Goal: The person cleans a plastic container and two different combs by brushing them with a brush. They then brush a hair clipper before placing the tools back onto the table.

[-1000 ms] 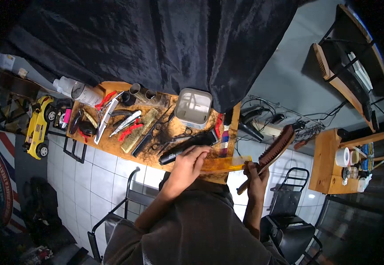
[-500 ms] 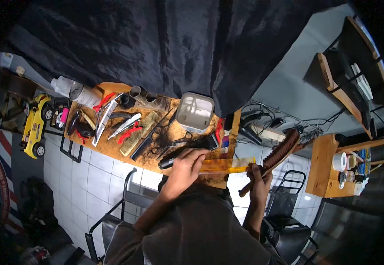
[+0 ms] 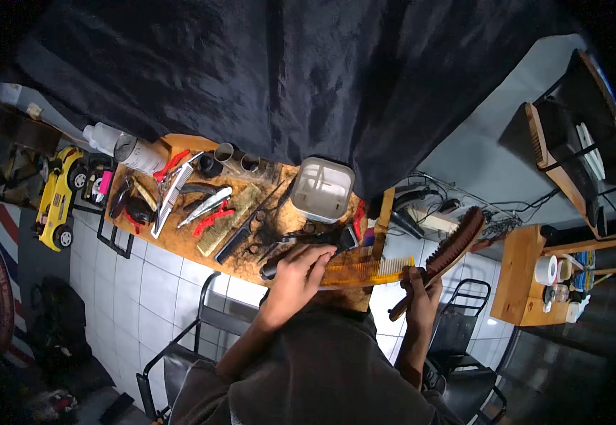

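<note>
A yellow comb (image 3: 371, 272) spans the gap between my hands, held above the table's front edge with its teeth facing away from me. My left hand (image 3: 295, 280) is closed at the comb's left end, which the fingers hide. In my right hand (image 3: 421, 297) is a curved wooden brush (image 3: 456, 244) with dark reddish bristles, tilted up to the right, its handle end poking out below. My right thumb also meets the comb's right end. Behind my left hand lies a black hair clipper (image 3: 343, 239), partly covered by it.
The wooden table (image 3: 244, 268) is strewn with hair, scissors (image 3: 255, 239), a black comb (image 3: 234, 244), a white comb (image 3: 173, 198), a flat brush (image 3: 228, 219) and red clips. A grey plastic container (image 3: 322, 190) stands at the back. Chairs (image 3: 456, 347) flank me; shelves hang right.
The view has shifted slightly, so the table sits a little lower and further right. Both hands keep their holds; the brush and comb stay almost in the same pose.
</note>
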Demonstrator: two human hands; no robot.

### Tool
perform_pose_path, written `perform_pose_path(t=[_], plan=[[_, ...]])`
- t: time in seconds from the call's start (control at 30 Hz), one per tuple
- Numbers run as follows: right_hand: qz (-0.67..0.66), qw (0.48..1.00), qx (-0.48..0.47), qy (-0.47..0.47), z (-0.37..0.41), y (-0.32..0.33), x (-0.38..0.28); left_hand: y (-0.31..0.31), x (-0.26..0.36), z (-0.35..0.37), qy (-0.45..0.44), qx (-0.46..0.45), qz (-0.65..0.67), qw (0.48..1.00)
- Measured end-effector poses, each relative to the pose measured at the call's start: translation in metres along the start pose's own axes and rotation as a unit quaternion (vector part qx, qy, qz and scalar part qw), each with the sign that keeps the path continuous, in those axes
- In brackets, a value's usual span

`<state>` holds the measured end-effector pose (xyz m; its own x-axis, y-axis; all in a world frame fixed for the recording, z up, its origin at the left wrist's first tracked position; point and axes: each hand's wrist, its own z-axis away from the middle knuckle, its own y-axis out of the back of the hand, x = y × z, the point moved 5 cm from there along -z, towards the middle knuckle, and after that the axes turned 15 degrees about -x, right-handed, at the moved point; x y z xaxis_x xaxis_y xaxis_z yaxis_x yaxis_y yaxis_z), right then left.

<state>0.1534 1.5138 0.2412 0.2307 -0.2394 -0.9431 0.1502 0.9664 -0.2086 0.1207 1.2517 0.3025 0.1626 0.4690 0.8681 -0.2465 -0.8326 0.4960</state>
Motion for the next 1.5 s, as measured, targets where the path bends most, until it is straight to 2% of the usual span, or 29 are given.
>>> perform_pose_path(t=[0.13,0.27,0.37,0.57,0.8,0.9,1.13,1.5], plan=[[-0.005,1.000,-0.002,-0.009,0.003,0.003,0.005,-0.003,-0.002,0.000,0.008,-0.015,0.010,1.000],[-0.021,0.999,-0.006,0.024,0.005,0.004,0.001,-0.010,-0.007,-0.001,0.001,-0.020,0.021,1.000],[0.003,1.000,0.016,-0.005,0.004,0.005,0.000,-0.011,-0.004,-0.001,0.004,-0.020,0.031,0.999],[-0.018,0.999,0.041,0.010,-0.002,0.002,0.002,-0.003,-0.002,0.000,-0.002,0.002,0.002,1.000],[0.026,0.999,0.016,0.042,-0.003,0.001,-0.012,0.001,0.000,-0.007,-0.016,-0.001,-0.011,1.000],[0.000,0.999,0.039,0.009,0.001,0.003,-0.015,0.005,0.005,-0.008,-0.018,-0.005,-0.014,1.000],[-0.002,0.998,0.038,0.042,-0.007,0.013,-0.003,-0.002,-0.003,-0.007,-0.012,-0.010,-0.012,1.000],[-0.011,0.999,0.024,0.027,-0.013,0.004,-0.004,-0.001,0.002,-0.008,-0.005,-0.012,0.014,1.000]])
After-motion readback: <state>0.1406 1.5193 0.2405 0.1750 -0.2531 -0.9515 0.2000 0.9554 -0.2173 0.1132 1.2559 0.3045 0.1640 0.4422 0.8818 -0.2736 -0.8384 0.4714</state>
